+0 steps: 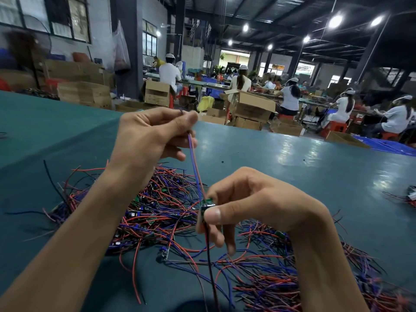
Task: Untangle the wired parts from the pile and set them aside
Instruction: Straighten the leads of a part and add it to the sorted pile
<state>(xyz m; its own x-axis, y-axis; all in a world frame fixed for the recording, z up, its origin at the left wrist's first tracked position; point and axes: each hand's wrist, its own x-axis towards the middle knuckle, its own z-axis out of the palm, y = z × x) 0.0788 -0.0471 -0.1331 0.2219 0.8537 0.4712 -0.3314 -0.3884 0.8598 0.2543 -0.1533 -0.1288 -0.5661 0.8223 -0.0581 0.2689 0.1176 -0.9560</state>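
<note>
Head view: left hand (pixel 146 138), fingers (pixel 185 122) pinching two wires (pixel 193 159); right hand (pixel 256 206), fingers (pixel 212 215) gripping one board (pixel 207 202); one pile (pixel 162 212) below.

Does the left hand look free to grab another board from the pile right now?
Probably not: the left hand pinches the blue and red wires running to the board in the right hand. The pile lies open below, once it lets go.
</note>
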